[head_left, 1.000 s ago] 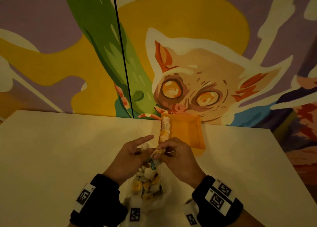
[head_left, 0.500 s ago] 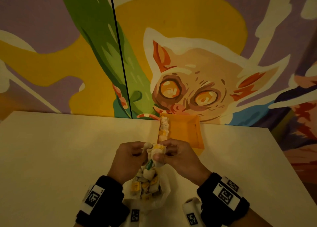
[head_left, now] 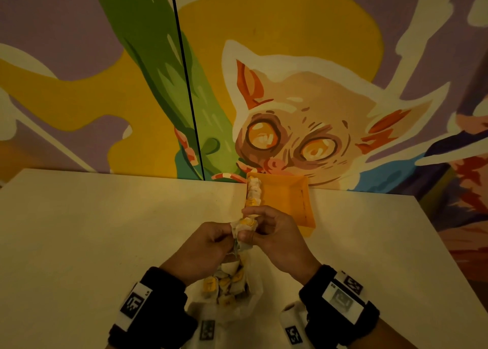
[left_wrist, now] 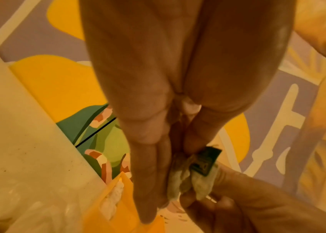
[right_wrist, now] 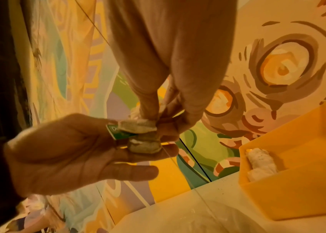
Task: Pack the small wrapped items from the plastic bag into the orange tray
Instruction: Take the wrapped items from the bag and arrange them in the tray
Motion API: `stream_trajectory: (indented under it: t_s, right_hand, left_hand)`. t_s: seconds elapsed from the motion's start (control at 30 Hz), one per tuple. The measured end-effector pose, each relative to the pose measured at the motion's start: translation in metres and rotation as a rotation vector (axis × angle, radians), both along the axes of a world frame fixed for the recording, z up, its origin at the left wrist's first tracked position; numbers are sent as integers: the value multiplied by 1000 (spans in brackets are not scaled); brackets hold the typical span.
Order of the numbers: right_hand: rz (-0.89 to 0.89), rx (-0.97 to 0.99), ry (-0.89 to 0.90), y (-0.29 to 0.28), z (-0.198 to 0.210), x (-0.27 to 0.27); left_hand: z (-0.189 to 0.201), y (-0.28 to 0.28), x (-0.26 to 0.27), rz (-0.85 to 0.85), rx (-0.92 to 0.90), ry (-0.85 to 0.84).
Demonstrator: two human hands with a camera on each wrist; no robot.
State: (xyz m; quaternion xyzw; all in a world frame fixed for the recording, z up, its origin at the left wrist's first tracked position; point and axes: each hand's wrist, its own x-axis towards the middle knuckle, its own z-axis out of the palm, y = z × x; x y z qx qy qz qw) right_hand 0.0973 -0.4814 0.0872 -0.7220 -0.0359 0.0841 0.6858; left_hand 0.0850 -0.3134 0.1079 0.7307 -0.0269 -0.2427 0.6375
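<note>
Above the bag's mouth, both hands hold a small cluster of crumpled wrapped items (head_left: 245,227). My left hand (head_left: 228,239) pinches its left side, where a green tag (left_wrist: 205,164) sticks out. From the right, my right hand (head_left: 253,223) pinches the same wrapped items (right_wrist: 141,137) between thumb and fingertips. The clear plastic bag (head_left: 229,293) lies on the table between my wrists, with several yellow and white wrapped items inside. Just beyond my right hand stands the orange tray (head_left: 293,198). A row of wrapped items (head_left: 253,190) lines its left wall.
The pale table (head_left: 105,229) ends at a painted mural wall (head_left: 290,97) right behind the tray. The table's right edge (head_left: 449,256) runs diagonally toward me. Black wristbands with printed markers sit on both wrists.
My left forefinger, stretched out a second ago, has curled onto the wrapped items. Both hands have risen a little, away from the bag and toward the tray.
</note>
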Motion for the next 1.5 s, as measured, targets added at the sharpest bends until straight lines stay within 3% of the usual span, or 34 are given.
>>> stream_trajectory:
  t_s: [0.1, 0.27, 0.4, 0.57, 0.73, 0.97, 1.13, 1.3, 1.5]
  right_hand:
    - [53, -112, -41, -1, 0, 0]
    - [33, -216, -76, -4, 2, 5]
    - [24, -168, -83, -6, 4, 9]
    - [96, -87, -18, -6, 12, 13]
    - [179, -250, -104, -14, 27, 28]
    - [272, -277, -177, -15, 72, 30]
    - [306, -168, -171, -12, 87, 26]
    - [251, -122, -157, -18, 90, 27]
    - [210, -129, -169, -31, 94, 29]
  left_hand:
    - [3, 0, 1, -8, -26, 33]
    - [1, -1, 0, 131, -183, 104]
    - [-2, 2, -2, 97, -156, -50]
    - [-11, 5, 4, 245, -152, -175]
    - [-7, 8, 7, 206, -130, -173]
    - [-27, 12, 13, 119, 110, -231]
    - [-46, 5, 13, -167, 315, -258]
    - [-72, 10, 14, -151, 507, -267]
    - [-89, 19, 10, -67, 476, -258]
